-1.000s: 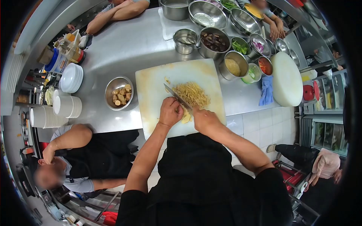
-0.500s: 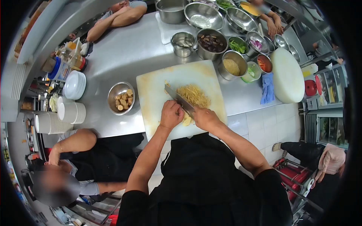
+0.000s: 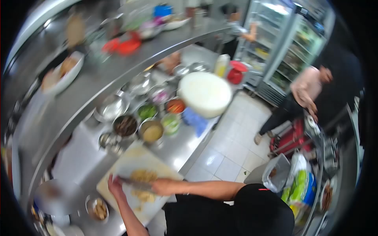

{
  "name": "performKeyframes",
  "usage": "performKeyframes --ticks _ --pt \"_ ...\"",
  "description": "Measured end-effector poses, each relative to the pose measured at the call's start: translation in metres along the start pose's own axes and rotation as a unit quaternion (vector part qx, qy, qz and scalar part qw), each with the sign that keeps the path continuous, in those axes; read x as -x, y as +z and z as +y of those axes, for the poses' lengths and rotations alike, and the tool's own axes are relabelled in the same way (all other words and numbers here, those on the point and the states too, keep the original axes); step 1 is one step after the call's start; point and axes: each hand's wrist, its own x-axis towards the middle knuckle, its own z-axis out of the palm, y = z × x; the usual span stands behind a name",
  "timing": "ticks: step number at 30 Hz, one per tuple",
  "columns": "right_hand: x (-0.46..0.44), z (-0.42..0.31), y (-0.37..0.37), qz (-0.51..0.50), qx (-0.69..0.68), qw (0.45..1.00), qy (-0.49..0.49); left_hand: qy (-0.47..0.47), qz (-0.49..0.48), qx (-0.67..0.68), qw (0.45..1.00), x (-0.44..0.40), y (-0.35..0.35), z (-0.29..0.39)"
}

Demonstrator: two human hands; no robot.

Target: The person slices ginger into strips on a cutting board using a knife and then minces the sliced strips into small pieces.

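My right hand is closed around the handle of a knife, held level over the white cutting board. Close to the blade's tip is my left hand; motion blur hides whether its fingers touch the steel. Finely cut yellow ginger lies in a pile beyond the blade, and flat ginger slices are on the near side. Left of the board stands a metal bowl holding ginger chunks.
Behind the board are a pot of dark pieces, a pot of pale yellow food and a blue cloth. A thick round white block sits farther right. An overhead shelf crosses the view. Another person stands at the right.
The view has swung right, bringing the fridges and overhead shelf into sight. My left hand has gone from beside the middle of the blade to near its tip; the knife stays in my right hand.
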Motion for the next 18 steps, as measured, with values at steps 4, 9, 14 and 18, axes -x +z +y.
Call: performKeyframes --ticks 4,9,14,18 --pt "-0.005 -0.011 -0.011 -0.030 -0.025 0.999 -0.013 0.058 0.006 0.046 0.997 0.029 0.033 -0.007" --pt "-0.010 -0.002 -0.008 -0.009 -0.048 0.998 -0.034 0.119 0.118 -0.128 0.978 0.035 0.051 0.035" --pt "-0.010 0.005 -0.016 0.073 -0.006 0.997 -0.035 0.359 0.019 -0.433 0.827 0.015 0.024 0.017" --pt "0.011 -0.017 -0.044 0.013 -0.061 0.997 0.045 0.465 -0.049 -0.575 0.671 0.090 0.059 0.010"
